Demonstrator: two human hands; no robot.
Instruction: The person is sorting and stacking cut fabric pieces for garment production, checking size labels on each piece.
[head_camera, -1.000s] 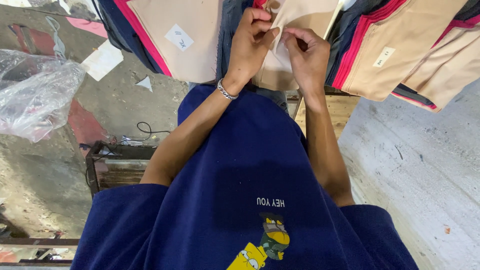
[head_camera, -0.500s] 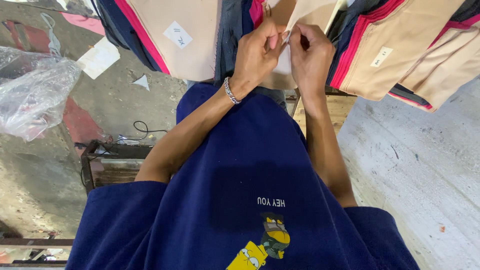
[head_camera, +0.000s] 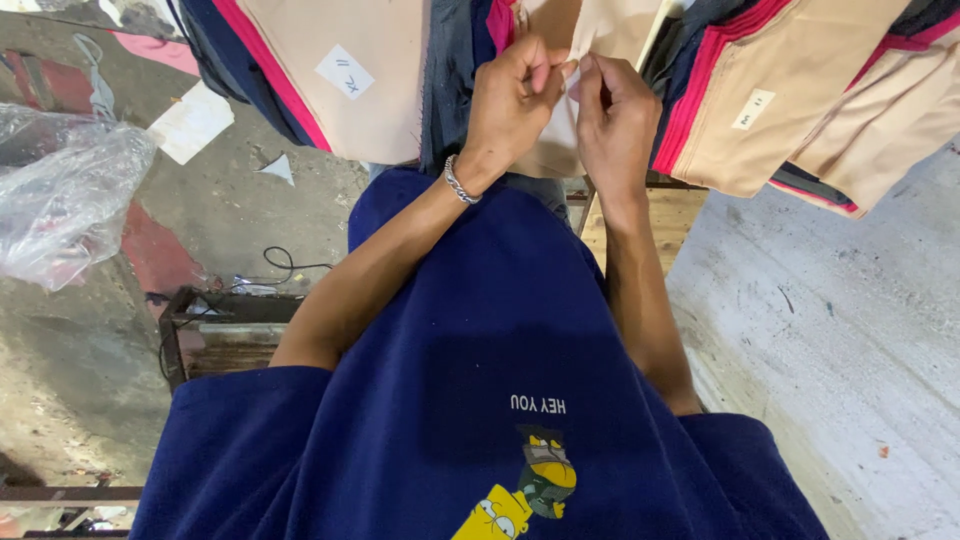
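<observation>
Left hand (head_camera: 515, 95): closed in a pinch, thumb and forefinger pressed on the edge of a small pale paper slip (head_camera: 578, 50). A silver chain bracelet (head_camera: 458, 180) sits on that wrist.

Right hand (head_camera: 615, 120): fingers curled tight, tips pinching the same slip from the opposite side. Both hands meet at the slip, fingertips touching or nearly so; the exact contact between the two hands cannot be made out.

The slip stands upright between the fingertips, directly in front of the middle beige fabric bundle (head_camera: 550, 110), which is taken as the reference for all places below. How the slip is fastened to that bundle, if at all, cannot be told.

Left of the middle bundle: a dark grey fabric strip (head_camera: 455, 70) lies just beside it, then a larger beige fabric piece (head_camera: 350, 70) edged in pink and navy, bearing a white tag (head_camera: 345, 70).

Right of the middle bundle: a folded beige stack with pink bands (head_camera: 770, 90), carrying a small white label (head_camera: 752, 108); beyond it, a further beige stack (head_camera: 890, 120).

Below the middle bundle: a pale wooden board (head_camera: 655, 215), partly covered by the right forearm.

Well to the left of the bundle: a crumpled clear plastic bag (head_camera: 60, 195) on the stained concrete floor (head_camera: 100, 370), with a black cable (head_camera: 290, 265) and a rusty metal frame (head_camera: 215, 325) nearer the person.

The person wears a navy shirt (head_camera: 480, 400) with a cartoon print.
</observation>
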